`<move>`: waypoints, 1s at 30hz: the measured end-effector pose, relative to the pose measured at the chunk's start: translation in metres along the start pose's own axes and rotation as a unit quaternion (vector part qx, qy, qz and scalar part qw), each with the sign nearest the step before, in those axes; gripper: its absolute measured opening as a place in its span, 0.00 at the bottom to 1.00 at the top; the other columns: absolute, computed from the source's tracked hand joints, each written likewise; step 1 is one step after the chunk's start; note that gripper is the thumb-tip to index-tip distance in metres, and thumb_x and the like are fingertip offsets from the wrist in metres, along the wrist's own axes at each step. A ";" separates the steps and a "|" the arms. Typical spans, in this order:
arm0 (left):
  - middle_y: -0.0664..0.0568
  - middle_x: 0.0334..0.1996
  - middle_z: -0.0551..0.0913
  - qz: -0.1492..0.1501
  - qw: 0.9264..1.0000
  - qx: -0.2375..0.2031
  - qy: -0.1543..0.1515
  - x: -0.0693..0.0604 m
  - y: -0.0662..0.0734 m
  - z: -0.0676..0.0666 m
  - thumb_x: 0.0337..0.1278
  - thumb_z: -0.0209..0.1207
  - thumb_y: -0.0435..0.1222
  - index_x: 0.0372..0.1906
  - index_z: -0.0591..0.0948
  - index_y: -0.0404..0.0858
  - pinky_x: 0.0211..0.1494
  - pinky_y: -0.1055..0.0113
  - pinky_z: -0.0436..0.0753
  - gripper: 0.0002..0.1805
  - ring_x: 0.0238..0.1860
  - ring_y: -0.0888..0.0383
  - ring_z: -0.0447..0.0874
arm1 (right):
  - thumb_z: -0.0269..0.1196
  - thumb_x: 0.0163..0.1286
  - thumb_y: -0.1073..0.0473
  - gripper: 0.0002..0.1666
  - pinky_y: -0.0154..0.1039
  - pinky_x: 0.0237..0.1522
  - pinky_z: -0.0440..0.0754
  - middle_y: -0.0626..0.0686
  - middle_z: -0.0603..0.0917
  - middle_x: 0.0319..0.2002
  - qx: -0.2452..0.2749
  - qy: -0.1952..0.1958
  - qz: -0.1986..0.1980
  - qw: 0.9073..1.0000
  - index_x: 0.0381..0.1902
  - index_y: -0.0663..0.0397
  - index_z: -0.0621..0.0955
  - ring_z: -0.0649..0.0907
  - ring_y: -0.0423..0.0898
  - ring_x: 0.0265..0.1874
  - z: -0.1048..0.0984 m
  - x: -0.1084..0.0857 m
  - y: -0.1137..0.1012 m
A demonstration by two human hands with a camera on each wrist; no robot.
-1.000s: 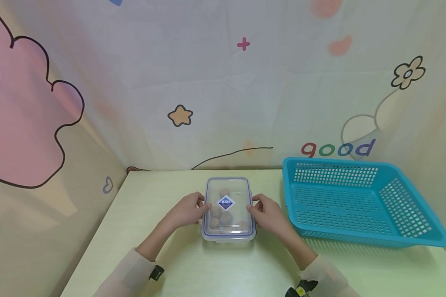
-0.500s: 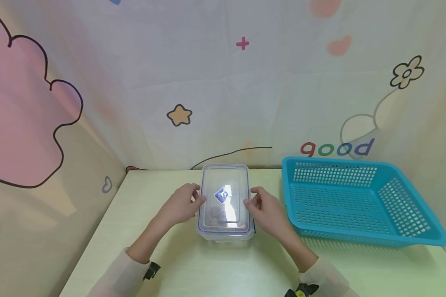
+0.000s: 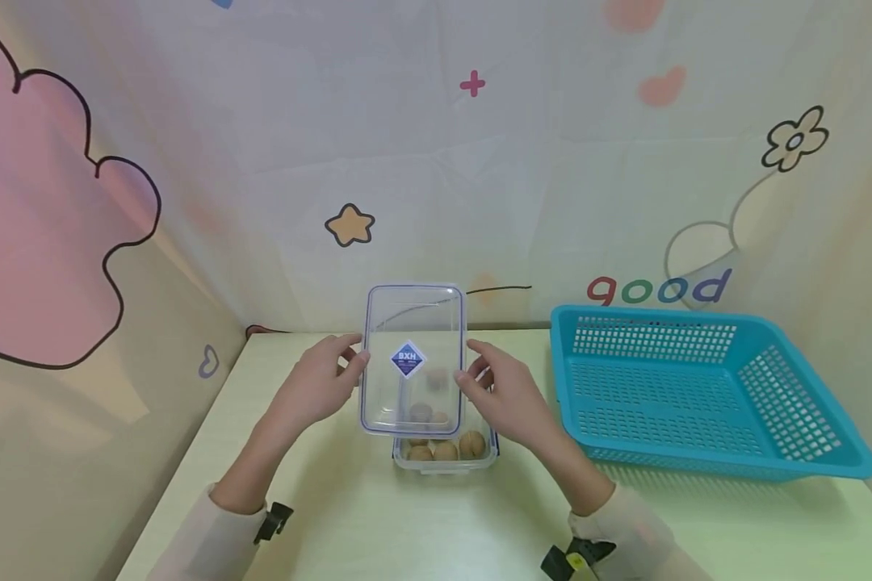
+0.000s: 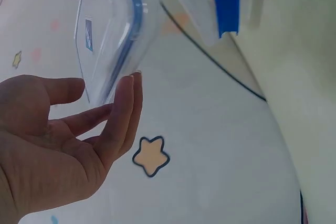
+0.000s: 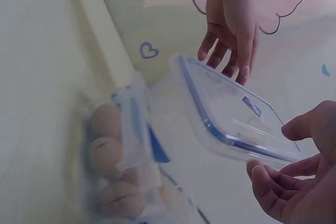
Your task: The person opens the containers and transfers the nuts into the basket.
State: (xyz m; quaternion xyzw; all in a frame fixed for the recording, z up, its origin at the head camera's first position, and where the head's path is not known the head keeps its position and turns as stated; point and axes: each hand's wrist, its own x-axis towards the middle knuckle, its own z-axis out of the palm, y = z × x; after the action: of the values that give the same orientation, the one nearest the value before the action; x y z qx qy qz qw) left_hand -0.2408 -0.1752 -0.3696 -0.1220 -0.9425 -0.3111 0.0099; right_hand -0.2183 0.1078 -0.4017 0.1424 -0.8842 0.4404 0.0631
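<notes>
Two hands, head view: left hand (image 3: 321,378) and right hand (image 3: 500,389) pinch lid (image 3: 412,361) by its long sides, above box (image 3: 446,466). Left wrist: lid looks stiff, probably light. Right wrist: glossy, likely slippery; best gripped mid-side.

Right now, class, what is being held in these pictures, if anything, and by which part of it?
The clear lid, by its two long side edges: the left hand pinches one, the right hand the other.
</notes>
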 end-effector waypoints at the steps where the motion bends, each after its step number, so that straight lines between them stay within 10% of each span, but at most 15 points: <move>1: 0.39 0.54 0.83 -0.001 1.000 -0.008 0.006 -0.002 0.000 -0.003 0.83 0.52 0.45 0.77 0.70 0.30 0.39 0.60 0.87 0.30 0.45 0.49 0.88 | 0.66 0.78 0.54 0.34 0.38 0.39 0.86 0.52 0.85 0.43 0.002 0.001 -0.007 1.000 0.76 0.61 0.72 0.83 0.48 0.40 -0.001 0.001 -0.004; 20: 0.42 0.65 0.82 0.027 0.969 -0.214 0.120 -0.008 -0.006 -0.031 0.82 0.37 0.64 0.70 0.76 0.33 0.52 0.61 0.90 0.41 0.65 0.46 0.84 | 0.61 0.81 0.55 0.38 0.50 0.65 0.82 0.56 0.70 0.78 0.119 0.010 -0.034 0.992 0.83 0.56 0.64 0.78 0.55 0.70 0.002 0.007 -0.046; 25: 0.38 0.69 0.77 0.003 0.942 -0.322 0.098 -0.006 -0.010 -0.037 0.82 0.37 0.63 0.70 0.76 0.29 0.55 0.65 0.88 0.43 0.67 0.47 0.82 | 0.55 0.84 0.61 0.30 0.49 0.68 0.80 0.56 0.74 0.75 0.178 0.032 -0.029 0.983 0.79 0.61 0.69 0.79 0.53 0.70 0.011 0.006 -0.050; 30: 0.39 0.66 0.75 -0.029 0.884 -0.462 0.066 -0.001 -0.016 -0.042 0.85 0.43 0.55 0.73 0.72 0.25 0.62 0.68 0.84 0.38 0.60 0.52 0.84 | 0.50 0.88 0.59 0.26 0.43 0.65 0.82 0.57 0.80 0.69 0.331 0.053 0.004 0.942 0.76 0.64 0.71 0.82 0.54 0.66 0.022 0.010 -0.054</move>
State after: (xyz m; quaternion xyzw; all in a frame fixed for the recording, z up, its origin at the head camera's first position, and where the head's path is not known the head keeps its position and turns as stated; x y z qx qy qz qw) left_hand -0.2457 -0.2122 -0.3451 -0.0648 -0.6921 -0.7189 0.0060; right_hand -0.2113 0.0573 -0.3711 0.1277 -0.6846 0.7153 0.0577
